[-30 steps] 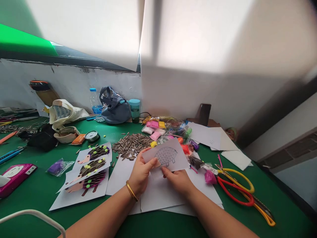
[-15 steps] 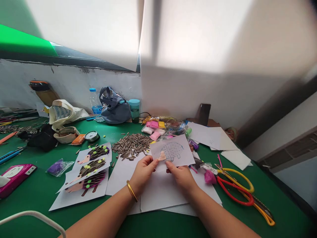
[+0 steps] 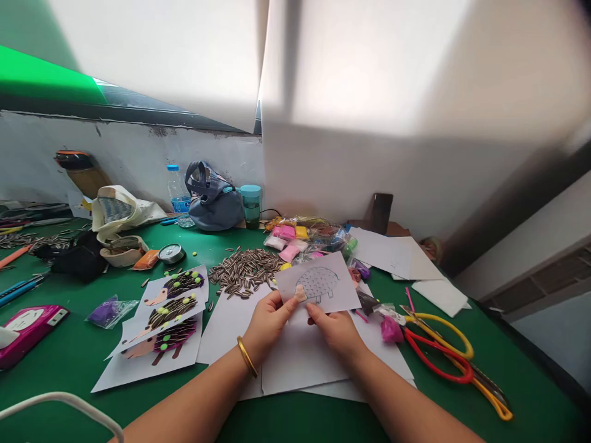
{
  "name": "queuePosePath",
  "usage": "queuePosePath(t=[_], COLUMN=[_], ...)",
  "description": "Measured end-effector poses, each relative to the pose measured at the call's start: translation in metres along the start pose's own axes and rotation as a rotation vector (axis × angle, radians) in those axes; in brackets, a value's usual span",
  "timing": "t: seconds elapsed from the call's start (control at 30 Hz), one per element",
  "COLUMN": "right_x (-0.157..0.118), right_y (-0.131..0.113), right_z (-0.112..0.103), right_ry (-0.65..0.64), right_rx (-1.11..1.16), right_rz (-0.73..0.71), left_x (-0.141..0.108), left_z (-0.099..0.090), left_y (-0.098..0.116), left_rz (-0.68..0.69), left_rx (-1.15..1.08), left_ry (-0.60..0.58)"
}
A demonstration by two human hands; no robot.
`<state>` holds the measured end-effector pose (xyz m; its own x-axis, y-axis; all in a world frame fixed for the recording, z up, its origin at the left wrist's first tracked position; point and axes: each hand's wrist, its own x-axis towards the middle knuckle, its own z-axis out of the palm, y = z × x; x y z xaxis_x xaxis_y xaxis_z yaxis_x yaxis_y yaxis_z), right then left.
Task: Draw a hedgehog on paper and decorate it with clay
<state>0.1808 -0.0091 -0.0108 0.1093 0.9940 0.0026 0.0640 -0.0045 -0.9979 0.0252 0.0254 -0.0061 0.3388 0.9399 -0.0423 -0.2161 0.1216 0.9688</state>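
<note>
A white paper card [image 3: 339, 280] with a hedgehog drawn in blue line is held up, tilted, between my two hands. My left hand [image 3: 270, 320] grips its lower left corner, the thumb at a small piece of pale pink clay [image 3: 300, 293] on the drawing. With the thumb in front and the fingers behind, my right hand [image 3: 337, 329] pinches the card's lower edge. Below the hands lie white sheets [image 3: 305, 363]. A heap of striped sunflower seeds [image 3: 244, 269] lies just behind my left hand.
Finished hedgehog cards [image 3: 178, 357] overlap at the left, near a purple clay packet [image 3: 106, 312]. Scissors with red and yellow handles [image 3: 438, 351] lie at the right. Clay packets [image 3: 289, 234], a blue bag [image 3: 215, 206] and a bottle [image 3: 175, 191] stand along the wall.
The card has shifted slightly left and down in my hands. My left thumb has moved a little along the pale pink clay, and my right hand has come slightly left.
</note>
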Motion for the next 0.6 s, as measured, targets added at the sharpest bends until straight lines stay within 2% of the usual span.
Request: queuePosePath(t=[0.07, 0.27, 0.6], right_x=[-0.0005, 0.0009, 0.0022], right_y=[-0.0012, -0.0014, 0.0015], right_z=[-0.0004, -0.0008, -0.0012], right_ry=[-0.003, 0.032, 0.032], right_rx=[-0.024, -0.013, 0.031], right_rz=[-0.008, -0.017, 0.015], left_x=[0.0003, 0.0004, 0.0017], left_z=[0.0004, -0.0047, -0.006], left_y=[0.0004, -0.006, -0.0037], left_rz=[-0.017, 0.017, -0.053], left_rx=[-0.015, 0.065, 0.006], left_ry=[-0.001, 0.111, 0.066])
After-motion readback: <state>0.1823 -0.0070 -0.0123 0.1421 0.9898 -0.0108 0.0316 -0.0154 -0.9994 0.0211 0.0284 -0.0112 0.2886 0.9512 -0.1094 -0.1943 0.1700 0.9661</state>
